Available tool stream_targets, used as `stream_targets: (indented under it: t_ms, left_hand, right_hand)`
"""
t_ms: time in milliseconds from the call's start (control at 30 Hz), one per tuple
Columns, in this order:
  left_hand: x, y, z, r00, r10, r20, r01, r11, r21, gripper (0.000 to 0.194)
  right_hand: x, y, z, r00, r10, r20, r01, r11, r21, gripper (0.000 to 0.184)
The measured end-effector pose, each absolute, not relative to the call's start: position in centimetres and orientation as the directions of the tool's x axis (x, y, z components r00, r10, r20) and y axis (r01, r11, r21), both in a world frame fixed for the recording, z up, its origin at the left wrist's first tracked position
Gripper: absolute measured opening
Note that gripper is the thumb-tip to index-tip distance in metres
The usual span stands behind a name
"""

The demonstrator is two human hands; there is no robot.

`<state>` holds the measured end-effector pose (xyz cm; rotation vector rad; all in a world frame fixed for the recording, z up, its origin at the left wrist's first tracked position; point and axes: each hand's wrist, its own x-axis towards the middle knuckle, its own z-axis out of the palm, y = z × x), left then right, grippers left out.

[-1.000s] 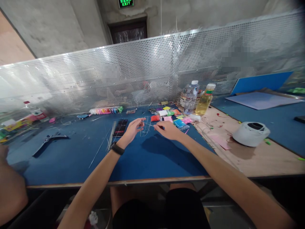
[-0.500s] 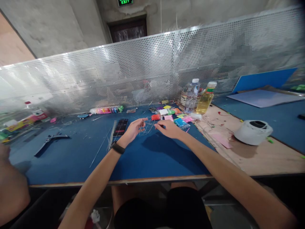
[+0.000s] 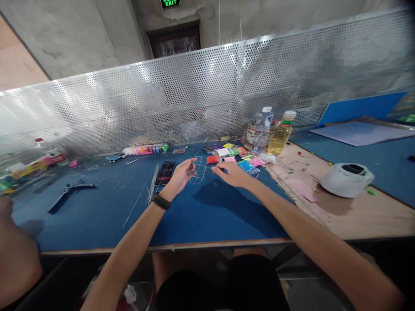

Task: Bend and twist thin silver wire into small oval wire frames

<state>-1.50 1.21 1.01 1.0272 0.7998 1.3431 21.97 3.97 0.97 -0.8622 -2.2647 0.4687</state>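
A thin wire frame [image 3: 200,169] with grid-like loops is held up over the blue table mat. My left hand [image 3: 182,173], with a dark band at its wrist, grips the frame's left edge between thumb and fingers. My right hand [image 3: 229,173] is closed in a pinch just right of the frame, a small gap away from it. Whatever sits between those fingertips is too small to make out. Beside my left wrist, loose straight wires [image 3: 149,190] lie by a black phone [image 3: 164,172].
Colourful clay packets [image 3: 223,152] lie behind my hands. A clear bottle [image 3: 262,131] and a bottle of yellow liquid [image 3: 281,134] stand back right, beyond a white rounded device [image 3: 346,179]. Pliers [image 3: 69,190] lie left, near another person's arm [image 3: 16,255]. A perforated metal screen [image 3: 181,99] borders the table.
The wire frame has turned, so its grid faces me more plainly. My right hand has drawn slightly right, away from it. My left hand keeps its hold.
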Motion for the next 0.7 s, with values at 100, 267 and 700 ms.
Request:
stream_targets:
  t_ms: [100, 267, 700]
  left_hand:
    - [-1.8, 1.5, 0.9, 0.080, 0.997, 0.019, -0.452, 0.019, 0.892, 0.021]
    - [-1.4, 1.3, 1.0, 0.153, 0.981, -0.122, -0.522, 0.185, 0.832, 0.018]
    - [-0.8, 0.3, 2.0, 0.170, 0.984, -0.061, -0.465, 0.134, 0.875, 0.023]
  right_hand:
    - [22.3, 4.2, 1.3, -0.505, 0.714, 0.485, 0.407, 0.692, -0.596, 0.044]
    - [22.2, 4.9, 1.2, -0.407, 0.794, 0.452, 0.133, 0.541, -0.830, 0.040]
    - [21.4, 5.3, 0.0, -0.461, 0.842, 0.281, 0.030, 0.331, -0.943, 0.030]
